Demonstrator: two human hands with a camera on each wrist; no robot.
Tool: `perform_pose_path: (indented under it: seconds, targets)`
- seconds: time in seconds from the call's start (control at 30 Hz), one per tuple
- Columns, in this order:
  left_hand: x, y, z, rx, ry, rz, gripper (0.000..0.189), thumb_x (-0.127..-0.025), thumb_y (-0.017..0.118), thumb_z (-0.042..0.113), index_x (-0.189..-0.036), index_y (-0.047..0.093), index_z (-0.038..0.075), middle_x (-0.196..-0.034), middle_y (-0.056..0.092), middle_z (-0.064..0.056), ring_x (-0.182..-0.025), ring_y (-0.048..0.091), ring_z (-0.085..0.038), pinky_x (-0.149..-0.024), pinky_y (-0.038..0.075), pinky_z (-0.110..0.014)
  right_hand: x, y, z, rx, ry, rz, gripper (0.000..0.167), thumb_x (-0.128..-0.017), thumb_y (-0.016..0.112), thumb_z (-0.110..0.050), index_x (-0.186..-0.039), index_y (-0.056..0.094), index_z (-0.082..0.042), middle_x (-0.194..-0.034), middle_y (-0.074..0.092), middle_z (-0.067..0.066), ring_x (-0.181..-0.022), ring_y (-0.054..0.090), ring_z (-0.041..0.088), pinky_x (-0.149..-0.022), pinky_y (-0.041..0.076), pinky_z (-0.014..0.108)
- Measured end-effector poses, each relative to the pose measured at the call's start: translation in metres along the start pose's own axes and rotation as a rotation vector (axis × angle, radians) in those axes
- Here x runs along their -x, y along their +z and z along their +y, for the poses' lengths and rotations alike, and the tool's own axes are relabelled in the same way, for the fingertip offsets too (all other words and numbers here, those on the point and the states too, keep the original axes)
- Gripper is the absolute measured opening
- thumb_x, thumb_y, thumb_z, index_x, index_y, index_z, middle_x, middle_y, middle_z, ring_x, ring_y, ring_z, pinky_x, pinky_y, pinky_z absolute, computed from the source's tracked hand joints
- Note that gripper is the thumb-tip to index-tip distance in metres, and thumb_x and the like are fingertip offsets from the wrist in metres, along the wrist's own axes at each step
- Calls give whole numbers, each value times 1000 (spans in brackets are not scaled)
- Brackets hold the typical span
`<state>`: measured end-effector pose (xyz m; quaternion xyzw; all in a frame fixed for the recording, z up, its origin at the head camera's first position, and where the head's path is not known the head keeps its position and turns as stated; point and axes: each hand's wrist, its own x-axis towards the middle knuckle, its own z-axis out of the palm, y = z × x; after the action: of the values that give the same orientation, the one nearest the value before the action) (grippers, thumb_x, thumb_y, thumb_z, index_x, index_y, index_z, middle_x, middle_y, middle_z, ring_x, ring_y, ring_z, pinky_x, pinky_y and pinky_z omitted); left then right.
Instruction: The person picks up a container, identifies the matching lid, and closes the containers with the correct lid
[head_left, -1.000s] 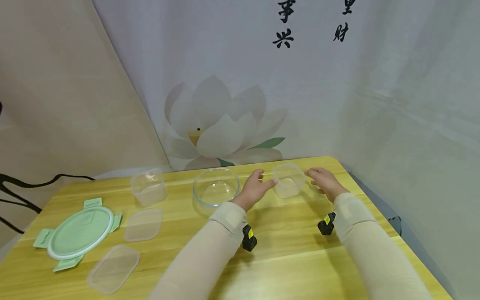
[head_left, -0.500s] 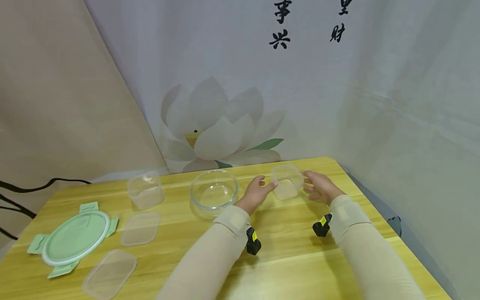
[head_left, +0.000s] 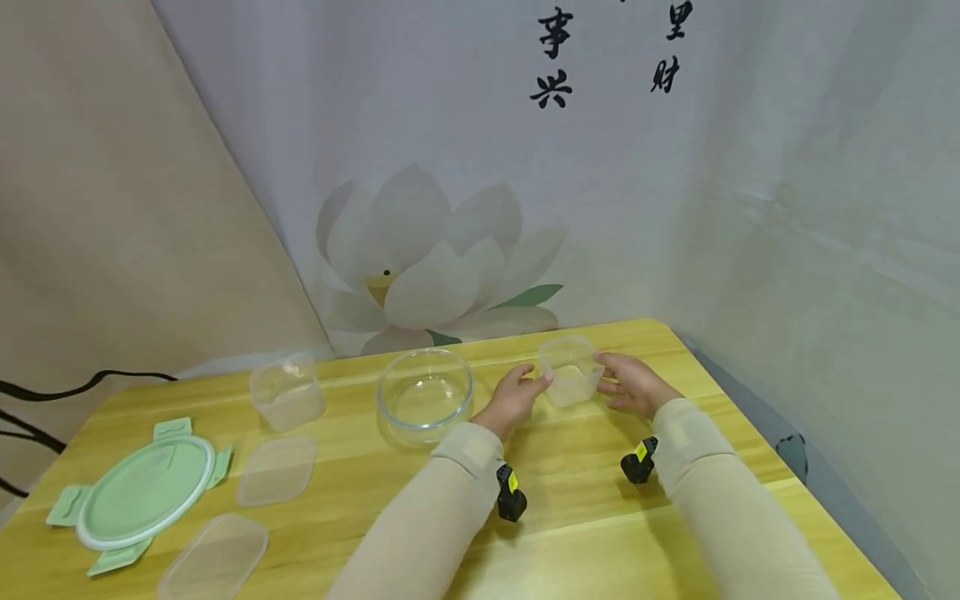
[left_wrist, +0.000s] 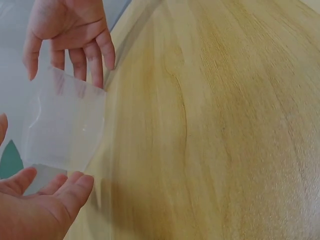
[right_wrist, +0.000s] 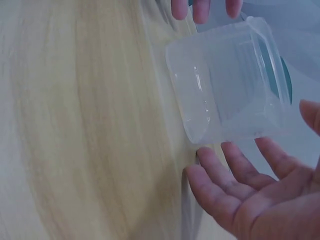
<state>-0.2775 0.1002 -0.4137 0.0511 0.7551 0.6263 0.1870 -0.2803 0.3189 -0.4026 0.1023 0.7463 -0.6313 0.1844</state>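
A clear plastic food container (head_left: 569, 385), square with rounded corners, stands near the table's back right. My left hand (head_left: 513, 402) is at its left side with the thumb beside the wall. On the opposite side is my right hand (head_left: 634, 385), its fingertips right at the wall. Seen from the right wrist, the container (right_wrist: 225, 85) lies between both sets of fingers, and the right hand (right_wrist: 265, 192) has its fingers loosely extended. The left wrist view also shows the container (left_wrist: 65, 120) flanked by both hands, with the left hand's fingers (left_wrist: 75, 192) near its lower edge.
A round glass bowl (head_left: 425, 427) stands left of the left hand. Farther left are another clear container (head_left: 288, 400), two translucent lids (head_left: 277, 471) and a round green lid with clip flaps (head_left: 146, 492). Black cables (head_left: 82, 386) run past the left edge. A printed curtain (head_left: 450, 100) hangs behind.
My right hand has moved left, closing in on the container's right side. The left hand stays beside it. The head view has shifted slightly, and the container remains in place.
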Motion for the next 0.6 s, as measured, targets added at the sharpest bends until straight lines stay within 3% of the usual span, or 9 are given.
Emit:
perform_pose_path:
  seconds: [0.6]
  targets:
    - [-2, 7, -7, 17, -8, -5, 64, -98, 55, 37, -150, 31, 6, -146, 40, -22, -131, 42, -37, -104, 40, -50, -3, -1, 7, 58, -34, 0, 63, -104, 38, -37, -153, 17, -3, -153, 22, 26, -139, 31, 39, -111, 28, 56]
